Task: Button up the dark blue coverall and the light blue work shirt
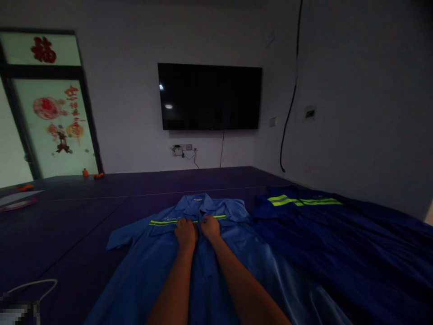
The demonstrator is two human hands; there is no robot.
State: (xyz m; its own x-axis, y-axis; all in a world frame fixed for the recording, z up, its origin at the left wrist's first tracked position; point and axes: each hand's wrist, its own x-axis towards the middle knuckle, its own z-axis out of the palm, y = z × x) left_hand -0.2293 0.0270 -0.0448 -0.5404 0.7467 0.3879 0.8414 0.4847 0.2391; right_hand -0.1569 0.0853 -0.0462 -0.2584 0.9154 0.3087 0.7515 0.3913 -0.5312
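A light blue short-sleeved work shirt (154,257) lies spread face up, its collar pointing away from me and a yellow-green stripe running across the chest. At the middle of that stripe, my left hand (186,231) is closed on the cloth just left of the front opening. Opposite it, my right hand (210,227) pinches the shirt's front edge, thumb and fingers together. The two hands are close but apart. What lies under the fingertips is partly hidden.
A dark blue garment (301,230) with bright reflective strips lies to the right, against the shirt. Both rest on a wide dark purple surface (74,225). A white cable (47,281) is at the lower left. Small orange objects (85,172) stand at the far left edge. A television (209,97) hangs ahead.
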